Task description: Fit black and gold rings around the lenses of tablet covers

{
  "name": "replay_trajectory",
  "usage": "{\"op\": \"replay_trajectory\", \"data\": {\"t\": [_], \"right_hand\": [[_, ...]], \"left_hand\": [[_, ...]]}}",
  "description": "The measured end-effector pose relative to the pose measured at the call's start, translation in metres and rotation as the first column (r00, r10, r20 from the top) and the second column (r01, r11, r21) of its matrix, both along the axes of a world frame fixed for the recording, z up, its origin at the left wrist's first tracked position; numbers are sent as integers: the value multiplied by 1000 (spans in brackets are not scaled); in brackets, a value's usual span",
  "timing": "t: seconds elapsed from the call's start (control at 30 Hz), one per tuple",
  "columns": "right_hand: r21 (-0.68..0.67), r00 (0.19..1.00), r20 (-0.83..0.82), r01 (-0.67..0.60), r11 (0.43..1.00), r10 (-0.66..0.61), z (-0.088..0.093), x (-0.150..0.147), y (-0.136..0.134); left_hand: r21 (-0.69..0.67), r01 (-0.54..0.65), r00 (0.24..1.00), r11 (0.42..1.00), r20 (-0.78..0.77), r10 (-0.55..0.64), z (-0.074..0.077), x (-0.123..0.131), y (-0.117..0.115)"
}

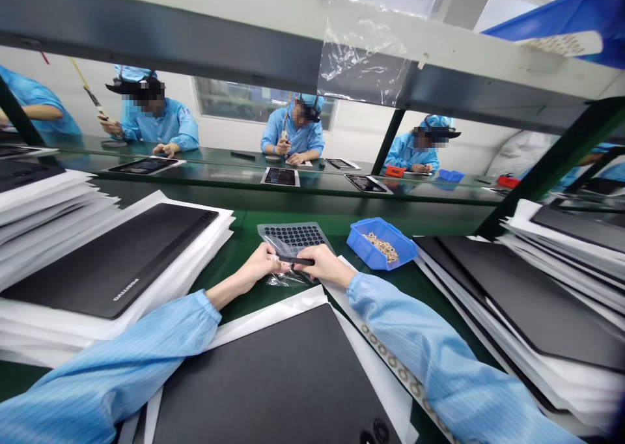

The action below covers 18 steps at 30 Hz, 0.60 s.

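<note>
My left hand [262,265] is closed, its fingertips pinched together over a clear plastic sheet with rows of round black pads [299,235]. What lies between those fingertips is too small to make out. Facing it, my right hand [326,266] grips a slim black tool [295,260], which looks like tweezers; its tip reaches the left fingers. Nearer to me, a dark flat panel [273,379] with round camera rings at its lower right corner lies on white foam sheets, below both forearms.
A blue bin [381,243] of small beige parts stands right of my hands. Stacks of dark panels between white sheets rise at left [112,255] and right [537,288]. A strip with rings [390,359] runs under my right sleeve. Co-workers sit across, below an overhead shelf [234,34].
</note>
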State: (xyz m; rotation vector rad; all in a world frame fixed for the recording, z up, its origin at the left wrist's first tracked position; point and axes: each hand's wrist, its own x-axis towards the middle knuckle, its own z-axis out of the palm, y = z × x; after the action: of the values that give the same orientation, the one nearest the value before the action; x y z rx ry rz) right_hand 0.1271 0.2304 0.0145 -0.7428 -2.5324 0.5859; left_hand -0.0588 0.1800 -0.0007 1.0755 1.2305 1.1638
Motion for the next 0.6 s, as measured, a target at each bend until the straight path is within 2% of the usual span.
{"op": "replay_trajectory", "data": {"t": [0.2,0.4,0.5,0.6], "right_hand": [[24,997,-39,68,997,-67,-1,-4,-6],[-160,967,-109,210,965,-229,-8,-1,-5],[-247,949,-126,251,936,-288,0,-1,-3],[-337,935,-128,274,901,-332,20,2,-8]], "left_hand": [[14,4,997,1000,-82,-3,6,2,-5],[-46,63,957,997,-279,-74,16,3,-5],[-131,128,862,983,-476,-176,28,-6,-4],[-197,159,673,967,-695,-252,43,-18,-7]]}}
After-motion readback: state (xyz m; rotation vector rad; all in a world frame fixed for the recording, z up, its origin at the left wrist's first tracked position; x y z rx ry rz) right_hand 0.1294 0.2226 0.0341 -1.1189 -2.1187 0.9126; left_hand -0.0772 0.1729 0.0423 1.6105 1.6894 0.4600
